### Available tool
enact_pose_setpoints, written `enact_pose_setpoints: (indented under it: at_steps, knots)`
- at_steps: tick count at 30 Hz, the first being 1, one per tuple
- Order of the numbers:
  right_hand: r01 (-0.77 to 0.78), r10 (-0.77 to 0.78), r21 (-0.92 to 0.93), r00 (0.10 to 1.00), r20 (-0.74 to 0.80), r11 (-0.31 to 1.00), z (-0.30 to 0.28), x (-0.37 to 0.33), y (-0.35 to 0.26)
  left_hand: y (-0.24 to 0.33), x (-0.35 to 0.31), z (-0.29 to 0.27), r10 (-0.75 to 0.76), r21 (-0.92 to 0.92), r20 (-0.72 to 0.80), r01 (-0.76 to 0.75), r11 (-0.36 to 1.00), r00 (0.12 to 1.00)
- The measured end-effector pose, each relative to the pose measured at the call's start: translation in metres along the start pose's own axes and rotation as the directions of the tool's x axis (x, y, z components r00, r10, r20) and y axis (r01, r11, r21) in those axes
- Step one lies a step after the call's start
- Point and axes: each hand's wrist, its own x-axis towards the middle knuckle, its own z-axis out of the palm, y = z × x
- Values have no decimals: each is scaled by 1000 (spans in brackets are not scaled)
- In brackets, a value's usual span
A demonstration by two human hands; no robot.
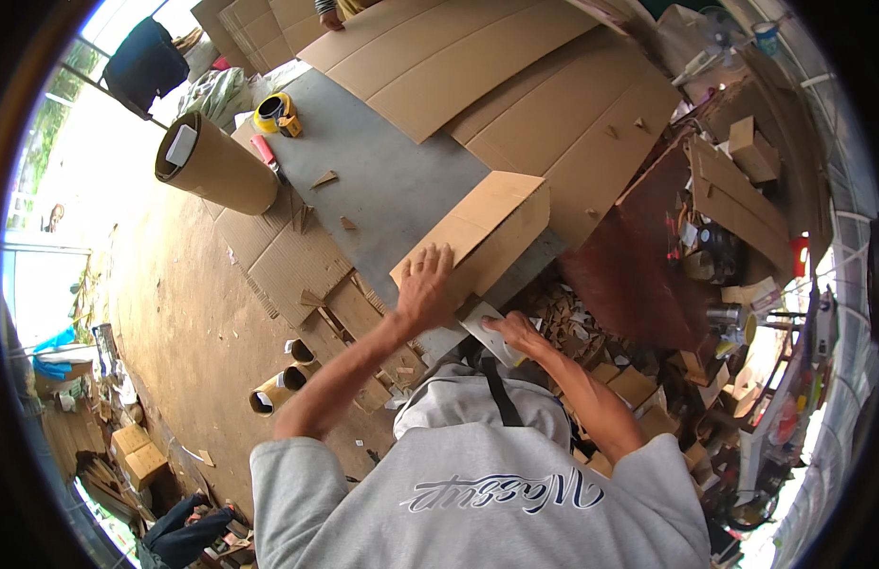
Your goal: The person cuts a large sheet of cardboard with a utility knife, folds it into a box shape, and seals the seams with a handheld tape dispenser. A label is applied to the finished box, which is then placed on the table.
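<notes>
A folded piece of brown cardboard (487, 220), long and box-like, lies slanted across the near end of the grey tabletop (363, 156). My left hand (426, 284) rests on its near left end, fingers stretched out flat over the top face; the thumb is hidden. Close to my waist, my right hand (515, 332) is closed on a flat pale plate-like piece (487, 327) with straight edges. That piece lies by the near end of the folded cardboard, and whether the two touch I cannot tell. Its exact kind does not show.
Large cardboard sheets (458, 66) cover the table's far side, where another person's hand (332, 19) rests. A cardboard tube (216, 163), yellow tape roll (273, 112) and red-handled tool (264, 148) are at left. Cardboard scraps (577, 327) lie to the right.
</notes>
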Motion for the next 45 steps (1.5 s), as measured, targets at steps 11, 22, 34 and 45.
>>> enact_pose_setpoints:
  at_steps: [11,22,34,45]
  knots:
    - [-90,34,-468,991,-127,879,26,-44,0,51,-14,61,173,496,-382,43,867,908]
    - [552,-451,98,759,-470,828,-20,-160,98,49,-16,19,-197,159,-423,287,945,884]
    - [722,-678,-113,568,-465,683,-46,-219,67,37,5,1,-561,-275,92,562,780,823]
    - [608,-638,-200,709,-299,769,6,-198,21,109,-120,-12,34,-974,219,221,-50,975]
